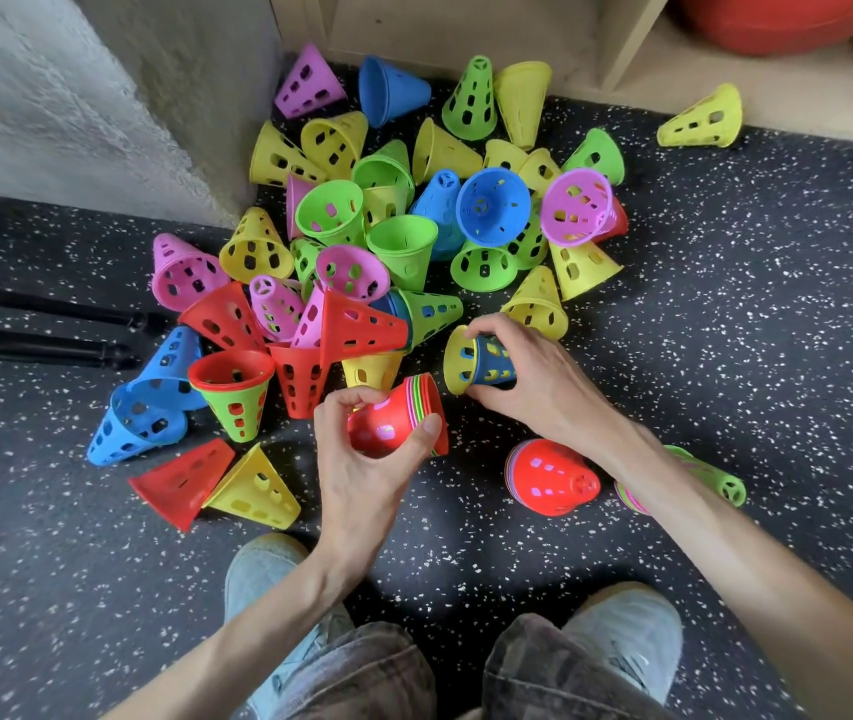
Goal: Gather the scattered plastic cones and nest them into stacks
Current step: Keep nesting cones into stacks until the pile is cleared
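A nested stack topped by a red cone (388, 423) is held in the left hand (362, 459), fingers curled round it. A yellow and blue nested pair (476, 361) is pinched by the right hand (533, 381). Two stacks (551, 475) are laid on the floor (725, 330) nearby. Most cones (388, 226) are left scattered toward the wall corner, so little is judged done.

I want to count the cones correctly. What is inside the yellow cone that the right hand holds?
A blue cone sits nested inside the yellow cone. The right hand covers its narrow end, so any further cone inside cannot be seen.
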